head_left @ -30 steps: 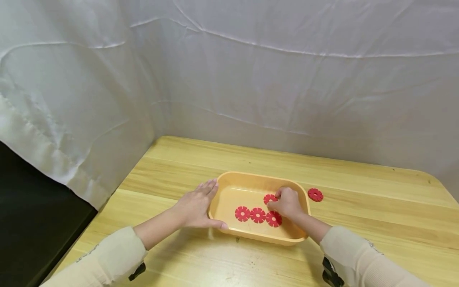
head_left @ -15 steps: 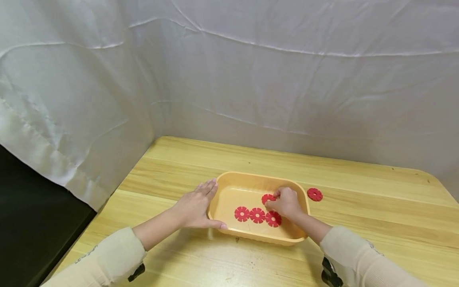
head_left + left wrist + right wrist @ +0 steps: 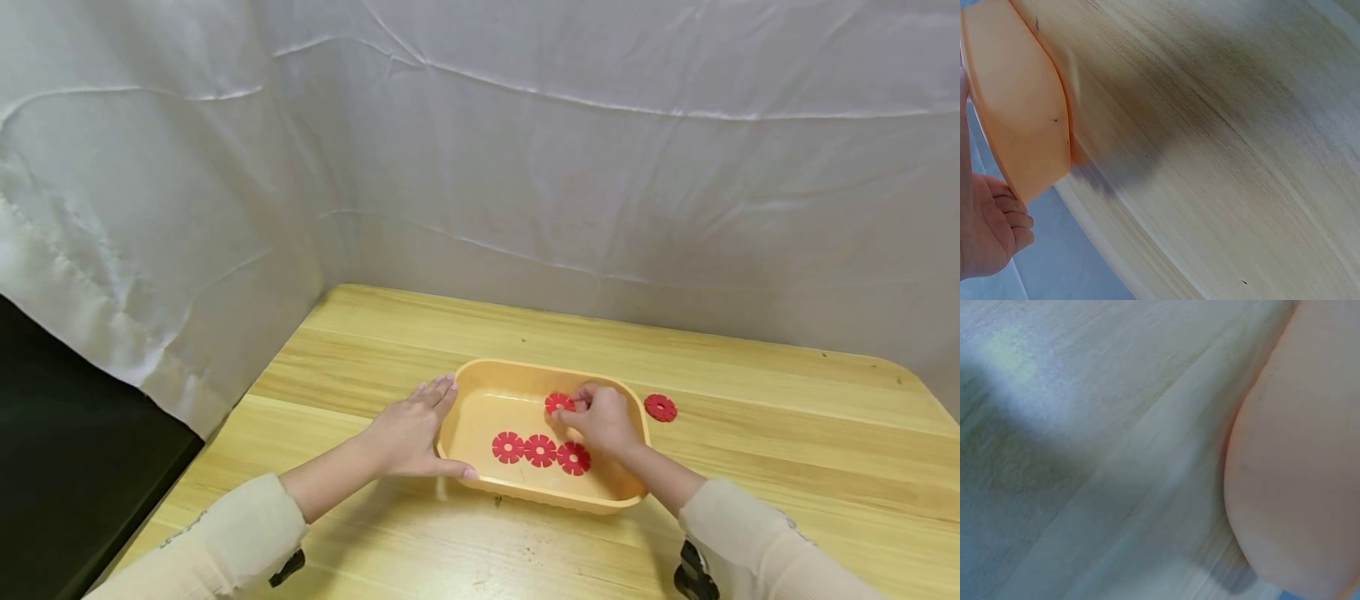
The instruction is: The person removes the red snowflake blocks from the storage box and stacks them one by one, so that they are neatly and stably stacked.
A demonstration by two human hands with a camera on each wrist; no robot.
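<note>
A shallow rectangular orange plastic tub (image 3: 480, 400) with rounded corners sat on the pale wooden table (image 3: 750, 467) and served as the landmark for everything else. Against the tub's left outer wall the left hand (image 3: 408, 433) rested with its fingers straight along the wall and the thumb laid on the near rim, bracing rather than gripping. Inside the tub, near its far right corner, the right hand (image 3: 602, 419) pinched a flat red flower-shaped plastic disc (image 3: 558, 403) with notched edges between fingertips and thumb, holding it just above the floor. Three more red notched discs (image 3: 540, 450) lay flat in a row on the tub's floor, toward its near wall, edge to edge. One further red disc (image 3: 660, 407) lay on the table just outside the tub's right wall. Beyond the tub's far side, wrinkled white cloth (image 3: 525, 167) hung as a backdrop.
</note>
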